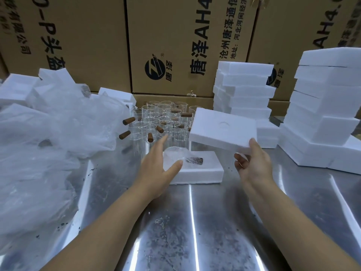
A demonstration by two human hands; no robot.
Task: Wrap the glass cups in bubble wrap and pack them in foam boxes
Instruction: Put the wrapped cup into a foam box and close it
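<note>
Wrapped glass cup sits in the open foam box on the tabletop, right under the left hand, fingers spread. Right hand pinches a foam lid, tilted just above it.

Two bare forearms — left hand, right hand — sleeveless, ringless.

near: bare table | left: plastic heap | right: foam stacks | behind: cups
</note>
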